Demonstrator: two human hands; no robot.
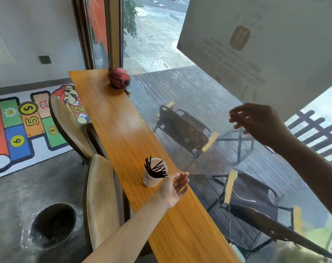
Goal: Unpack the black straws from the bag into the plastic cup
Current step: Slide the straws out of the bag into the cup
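Two hands are seen above and beside a long wooden counter set against a window. The fingers of the left hand are held loosely together and slightly curled, palm turned up, with the fingertips pinching the lower corner of a clear plastic bag. The fingers of the right hand are raised well above the counter, bent and a little spread, and the upper edge of the same bag is gripped between them; exactly how many fingers close on the film cannot be told. Between the two hands the bag is stretched out as a flat, see-through sheet, tilted down toward the left hand, and nothing can be made out inside it.

Just beside the left hand, on the counter, a plastic cup is stood upright. A bundle of black straws is held in the cup, fanned out and leaning toward the hand, with their ends rising above the rim.

Farther along the counter, well apart from the cup, a red helmet is rested near the window frame. Tan chair backs are lined up along the counter's near side, and a dark round bin is seen on the floor below them.
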